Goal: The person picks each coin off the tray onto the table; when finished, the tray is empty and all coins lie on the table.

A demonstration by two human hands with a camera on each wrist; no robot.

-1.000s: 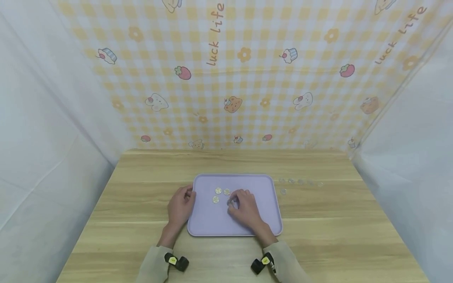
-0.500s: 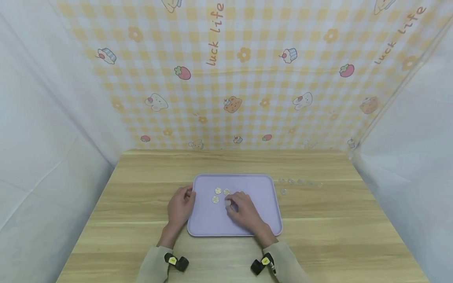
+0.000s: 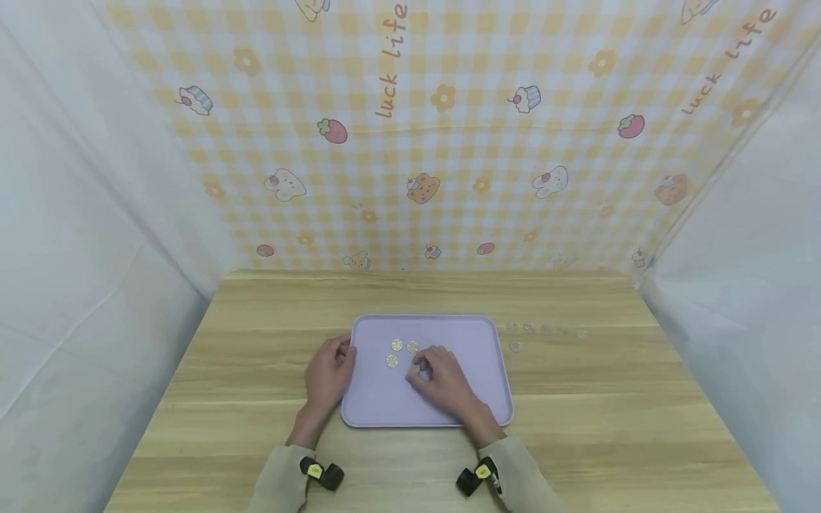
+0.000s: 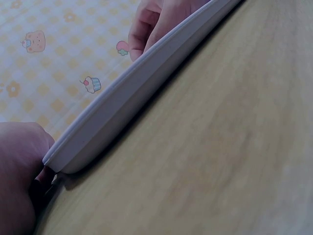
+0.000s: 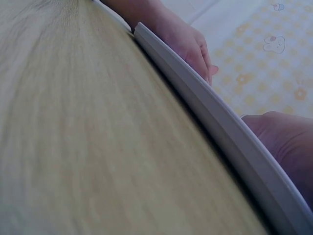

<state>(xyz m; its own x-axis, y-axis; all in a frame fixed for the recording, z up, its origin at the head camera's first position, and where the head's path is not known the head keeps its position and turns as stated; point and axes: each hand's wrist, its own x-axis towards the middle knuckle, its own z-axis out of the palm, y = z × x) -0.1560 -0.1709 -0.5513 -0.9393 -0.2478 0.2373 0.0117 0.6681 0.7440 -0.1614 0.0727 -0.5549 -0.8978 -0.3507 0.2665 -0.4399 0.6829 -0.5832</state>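
Note:
My right hand (image 3: 444,377) is over the middle of the lilac tray (image 3: 462,335), pinching pale silvery coins (image 3: 413,369) between thumb and fingertips; I cannot tell how many. Beyond and left of these fingertips, three shiny coins (image 3: 392,361) lie flat on the tray. My left hand (image 3: 329,374) is at the tray's left edge, its thumb along the rim and its fingers bent beside it. In the left wrist view, the tray's rim (image 4: 98,115) runs into the gap of the left hand (image 4: 19,166). The coins are hidden in both wrist views.
Right of the tray, a row of several clear or silvery discs (image 3: 546,329) lies on the wooden table (image 3: 577,420), with a single disc (image 3: 516,347) nearer. A yellow checked cloth (image 3: 474,142) hangs behind, with white sheets (image 3: 77,214) at the sides.
The coins in my right fingertips have turned from a grey cluster to a pale shape, and the fingers have closed slightly around them. My left hand and the three coins stay where they were.

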